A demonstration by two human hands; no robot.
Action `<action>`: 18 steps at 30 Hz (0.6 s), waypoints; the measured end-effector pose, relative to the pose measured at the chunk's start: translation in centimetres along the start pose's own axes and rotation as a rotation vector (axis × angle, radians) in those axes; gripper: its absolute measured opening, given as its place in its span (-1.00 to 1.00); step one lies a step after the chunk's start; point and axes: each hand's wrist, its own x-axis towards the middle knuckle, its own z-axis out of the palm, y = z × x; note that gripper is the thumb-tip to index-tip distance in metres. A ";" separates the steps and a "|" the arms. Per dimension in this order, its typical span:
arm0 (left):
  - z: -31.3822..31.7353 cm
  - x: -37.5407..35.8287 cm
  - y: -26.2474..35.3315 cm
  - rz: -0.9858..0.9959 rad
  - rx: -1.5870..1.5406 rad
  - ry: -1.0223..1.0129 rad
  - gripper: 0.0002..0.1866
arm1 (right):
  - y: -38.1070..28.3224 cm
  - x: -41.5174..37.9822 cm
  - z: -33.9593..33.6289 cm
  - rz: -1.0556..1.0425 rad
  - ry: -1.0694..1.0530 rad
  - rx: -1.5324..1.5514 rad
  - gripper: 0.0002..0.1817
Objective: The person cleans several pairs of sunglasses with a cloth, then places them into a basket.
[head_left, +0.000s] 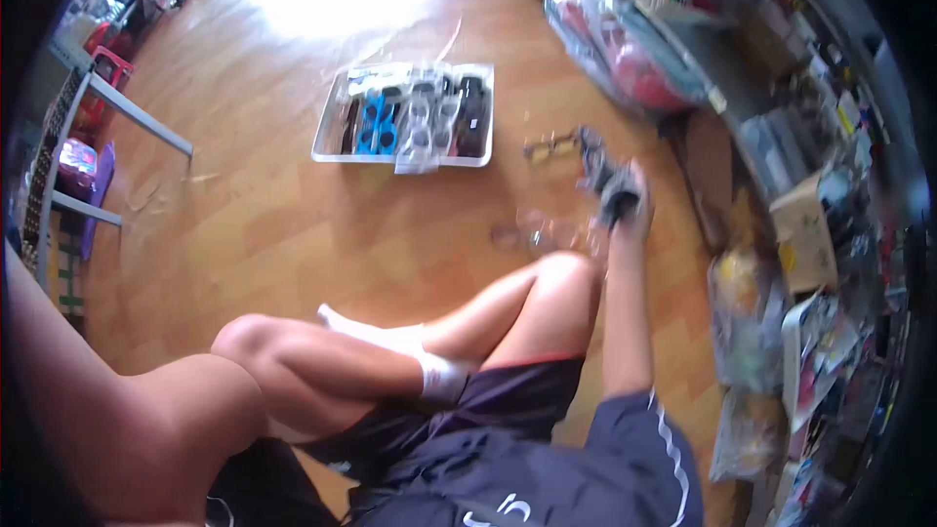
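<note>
Our right grip (637,197) appears wrapped around a blurred dark bundle (613,190), perhaps keeping its pieces together, near loose glasses (556,147) on the floor (390,224); our left grip is out of view, so we cannot tell. The white tray (337,159) ahead holds sunglasses (420,122) in rows, likely so they stay separate.

On the wooden floor (254,224), the white tray (359,160) holds rows of sunglasses (378,127), some blue. Just right of the tray lie glasses (554,145); farther right, the right hand (640,203) grips a blurred dark item (613,185). A metal frame (142,115) stands well left of the tray, a stuffed plastic bag (625,49) to its upper right.
</note>
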 end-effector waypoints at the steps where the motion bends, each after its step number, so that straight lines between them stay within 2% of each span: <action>1: 0.0 -0.3 -0.8 0.003 -0.006 0.000 -0.55 | -0.4 -0.2 -0.9 0.016 0.006 -0.036 -0.82; 2: -0.1 -0.6 -1.5 0.017 0.016 0.007 -0.55 | -0.6 -1.2 -0.3 0.035 0.020 -0.056 -0.82; 4: -0.1 -1.3 -3.1 0.014 -0.002 -0.015 -0.56 | -1.2 -2.7 -1.1 -0.124 0.121 -0.120 -0.82; 7: -0.6 -2.3 -4.2 0.016 -0.011 -0.021 -0.56 | -1.8 -4.1 -3.0 -0.249 0.236 -0.268 -0.82; 8: -1.2 -2.6 -4.4 0.004 -0.018 -0.019 -0.56 | -1.3 -3.4 -6.1 -0.293 0.216 -0.271 -0.81; 9: -1.9 -2.8 -4.6 -0.015 -0.034 -0.021 -0.56 | -1.2 -4.2 -5.8 -0.322 0.256 -0.205 -0.80; 10: -2.7 -2.7 -4.9 -0.031 -0.050 -0.034 -0.56 | -1.8 -7.1 -2.9 -0.254 0.296 -0.236 -0.80; 12: -4.1 -2.7 -5.0 -0.036 -0.048 -0.028 -0.57 | -1.3 -7.3 -4.7 -0.240 0.341 -0.208 -0.80; 13: -4.8 -2.8 -4.8 -0.012 -0.038 -0.015 -0.57 | -1.3 -7.3 -4.8 -0.175 0.297 -0.144 -0.80; 14: -5.4 -3.0 -4.5 0.009 -0.023 0.001 -0.57 | -0.6 -7.2 -4.6 -0.329 0.309 -0.100 -0.79; 18: -8.4 -2.0 -3.7 0.075 0.042 0.066 -0.57 | -0.1 -7.4 -3.7 -0.338 0.280 -0.170 -0.79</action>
